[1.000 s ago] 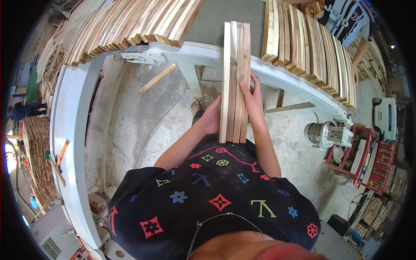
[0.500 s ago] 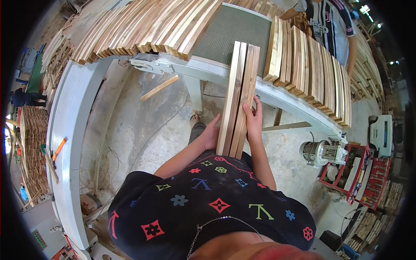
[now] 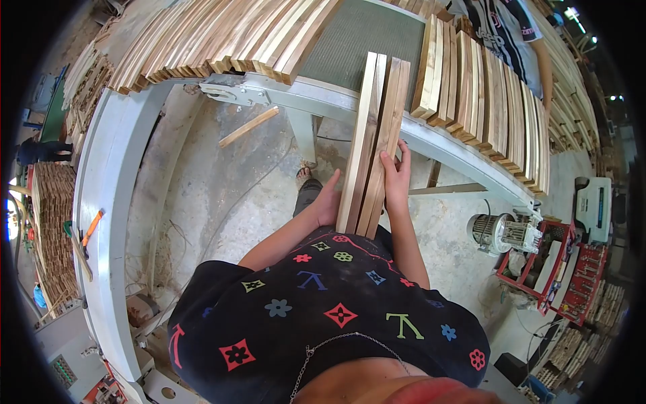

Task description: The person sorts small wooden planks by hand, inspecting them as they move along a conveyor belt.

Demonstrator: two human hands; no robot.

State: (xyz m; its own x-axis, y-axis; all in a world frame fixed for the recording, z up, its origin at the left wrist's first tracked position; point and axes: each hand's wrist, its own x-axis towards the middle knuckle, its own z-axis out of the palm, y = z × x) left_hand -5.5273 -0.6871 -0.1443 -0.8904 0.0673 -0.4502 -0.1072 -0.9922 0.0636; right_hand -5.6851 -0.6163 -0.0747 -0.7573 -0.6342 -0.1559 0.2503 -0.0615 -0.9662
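Several long wooden strips (image 3: 373, 148) stand upright in front of my shirt, their lower ends against my belly and their far ends over the frame edge. A dark, narrow gap splits them into two groups. My left hand (image 3: 329, 198) presses on their left side, thumb up, its other fingers hidden behind the wood. On the right side my right hand (image 3: 397, 176) grips the strips, its thumb on their face. Beyond them lies the green conveyor belt (image 3: 360, 44), between a left row of strips (image 3: 222, 40) and a right row of strips (image 3: 478, 101).
A white metal frame (image 3: 111, 222) curves around the left and front. A loose stick (image 3: 249, 126) lies on the floor. At right are a motor (image 3: 501, 232) and a red tool rack (image 3: 582, 283). Another person (image 3: 501, 34) stands behind the right row.
The gap between the two groups of held strips has widened at the far end. Both hands have stayed on the strips, which now reach slightly higher in view.
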